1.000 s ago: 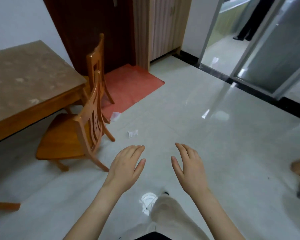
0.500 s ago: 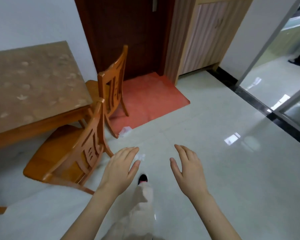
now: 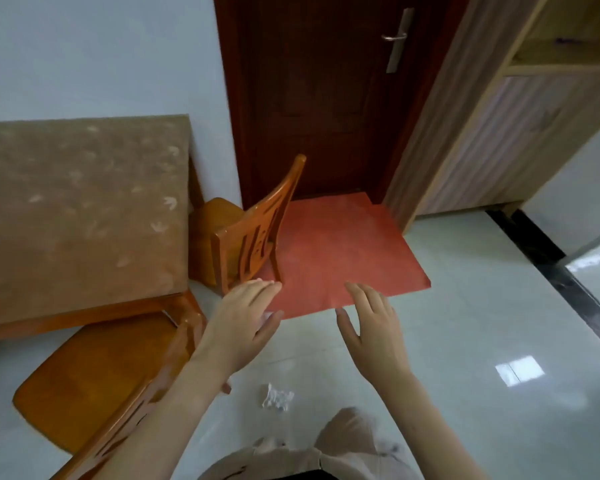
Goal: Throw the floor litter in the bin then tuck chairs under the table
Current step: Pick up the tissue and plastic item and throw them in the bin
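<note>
A crumpled white paper scrap (image 3: 275, 397) lies on the pale tiled floor just ahead of my knees. My left hand (image 3: 243, 323) hovers open above the floor, and a bit of a second white scrap (image 3: 268, 317) peeks out behind its thumb at the red mat's edge. My right hand (image 3: 374, 334) is open too, held apart to the right, empty. Two orange wooden chairs stand pulled out from the brown-topped table (image 3: 77, 209): the near chair (image 3: 97, 386) at lower left, the far chair (image 3: 253, 233) by the table's end. No bin is in view.
A red mat (image 3: 336, 254) lies before a dark wooden door (image 3: 319, 98). A striped wooden cabinet (image 3: 492, 133) stands right of the door. A black floor strip (image 3: 561, 271) runs along the right. My trouser-clad knees (image 3: 326, 452) fill the bottom.
I have walked toward the chairs and door, so the table and mat loom larger. The paper scrap that lay ahead is now below my hands. Both hands stayed open.
</note>
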A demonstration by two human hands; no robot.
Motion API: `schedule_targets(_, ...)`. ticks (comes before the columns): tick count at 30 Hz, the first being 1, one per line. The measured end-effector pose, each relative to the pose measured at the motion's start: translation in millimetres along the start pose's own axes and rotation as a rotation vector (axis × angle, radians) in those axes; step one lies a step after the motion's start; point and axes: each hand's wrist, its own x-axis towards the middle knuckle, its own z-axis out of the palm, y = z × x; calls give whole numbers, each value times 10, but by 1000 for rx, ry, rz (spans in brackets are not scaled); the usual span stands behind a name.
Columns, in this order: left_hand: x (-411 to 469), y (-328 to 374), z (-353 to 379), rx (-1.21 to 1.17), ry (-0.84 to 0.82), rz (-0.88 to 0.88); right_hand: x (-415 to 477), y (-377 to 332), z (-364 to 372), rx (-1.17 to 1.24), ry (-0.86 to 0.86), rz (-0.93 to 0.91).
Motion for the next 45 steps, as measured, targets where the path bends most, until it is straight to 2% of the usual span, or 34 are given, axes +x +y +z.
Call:
schedule_targets(3,387,-1,130,55,28,-72,623,297,53,23,-49,-100)
schedule_targets(6,686,36,381,93,50,-217,1214,607,146,29,-147,-213)
schedule_targets(11,1145,291,779,196,28,-445,2107,1078,192,32,-280,-486)
schedule_targets(17,1344,786,1035,206,130,-827,2905,1389,333,29,-489,-846)
schedule_targets(21,1187,1079,1151,213,211,-1084,3103,1365,488,104,-606,-960)
schedule_targets(26,965,1437,1441,231,359,-1294,3131,1290,715,194,-720,-1109)
schedule_targets(30,782,1489,1912,162,385,-1421,3040,1346,1042,268,-784,-1156)
schedule_targets(36,351,1024,3074,3,475,-1625,2798,1653,2346,326,-870,-1068)
schedule_targets(41,-169,180,4632,-64,609,-1785,2438,2257,4073,281,-889,-1122)
schedule_targets(45,-636,-625,6084,-77,623,-1760,2195,2943,5645,193,-914,-1148)
